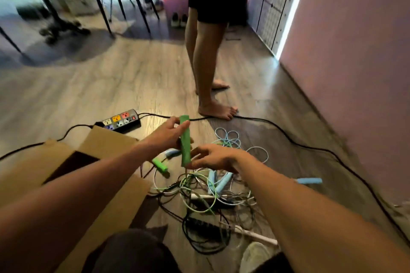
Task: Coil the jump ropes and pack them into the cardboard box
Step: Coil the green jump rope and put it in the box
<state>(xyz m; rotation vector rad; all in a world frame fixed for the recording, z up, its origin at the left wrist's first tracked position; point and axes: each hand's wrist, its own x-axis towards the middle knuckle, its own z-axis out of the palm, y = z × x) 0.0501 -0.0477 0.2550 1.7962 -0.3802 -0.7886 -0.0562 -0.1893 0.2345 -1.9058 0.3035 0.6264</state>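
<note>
1. The green handle (185, 142) looks light and stiff, probably foam-covered, and easy to grip round its middle; its thin cord is limp and springy and runs down into the tangle (199, 193) on the floor, so it will likely snag unless it is drawn out slowly
2. The left hand (168, 133) has its fingers and thumb curled round the handle's upper part, holding it upright above the floor
3. The right hand (213, 157) pinches the handle's lower end, where the cord leaves; blur hides the fingertips
4. The cardboard box (106, 144) stands open just left of the tangle
</note>
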